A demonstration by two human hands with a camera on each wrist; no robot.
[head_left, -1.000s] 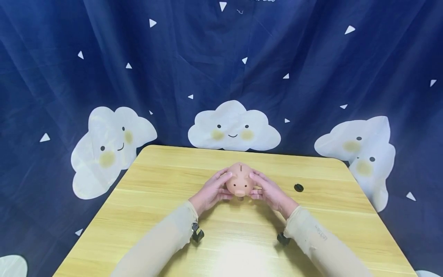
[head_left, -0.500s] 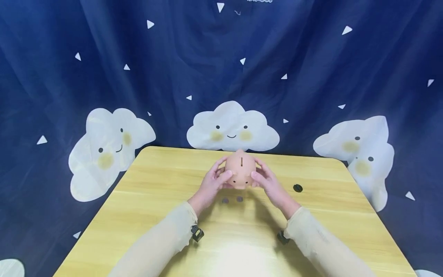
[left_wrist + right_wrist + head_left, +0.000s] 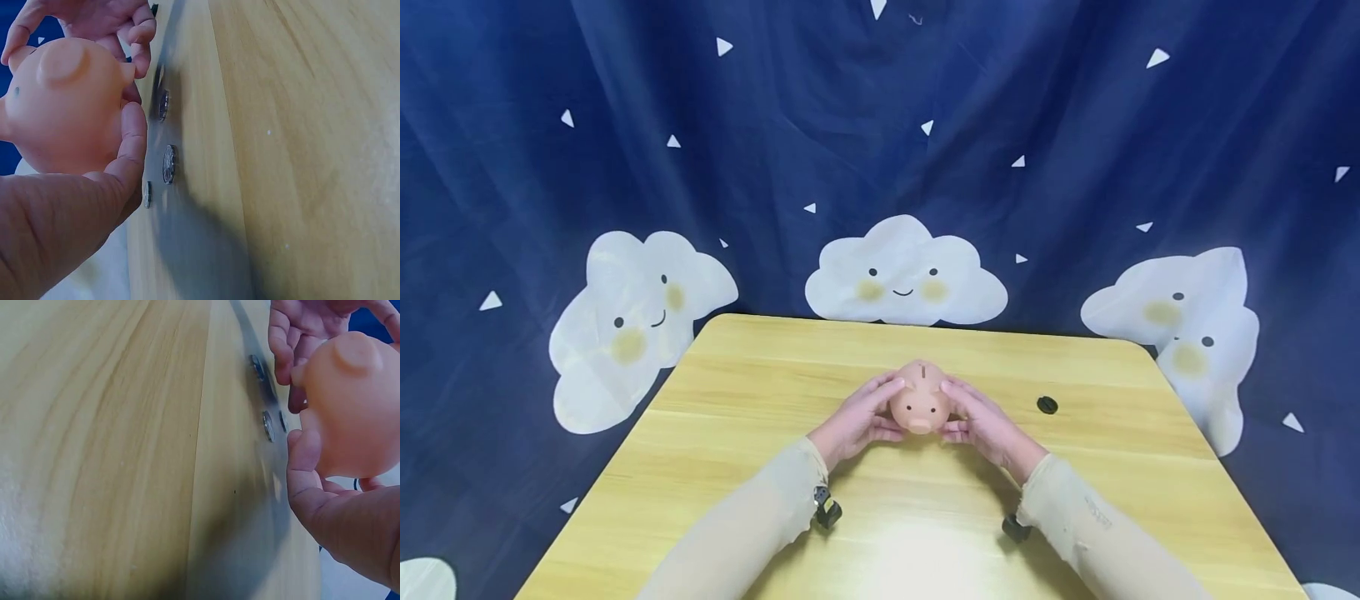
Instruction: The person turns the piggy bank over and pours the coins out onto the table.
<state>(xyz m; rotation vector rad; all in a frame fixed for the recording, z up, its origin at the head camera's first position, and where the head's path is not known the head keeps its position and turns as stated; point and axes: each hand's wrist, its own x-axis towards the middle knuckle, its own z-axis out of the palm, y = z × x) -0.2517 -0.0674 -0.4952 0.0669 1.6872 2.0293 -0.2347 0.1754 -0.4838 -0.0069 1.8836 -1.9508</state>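
Note:
A pink rubber piggy bank (image 3: 920, 402) with a coin slot on top faces me over the middle of the wooden table (image 3: 737, 392). My left hand (image 3: 880, 410) grips its left side and my right hand (image 3: 964, 412) grips its right side, thumbs on top and fingers below. In the left wrist view the piggy bank (image 3: 62, 106) hangs a little above the table, with three coins (image 3: 169, 164) lying on the wood under it. The right wrist view shows the same coins (image 3: 268, 425) beside the piggy bank (image 3: 356, 406). In the head view the coins are hidden.
A small black round plug (image 3: 1047, 406) lies on the table right of my right hand. A dark blue curtain (image 3: 1075, 167) with white clouds hangs behind and around the table. Bare wood stretches towards me and to the left.
Half a second ago both hands held the piggy bank raised and farther back, with coins showing on the table below. It has come back down and towards me, covering the coins.

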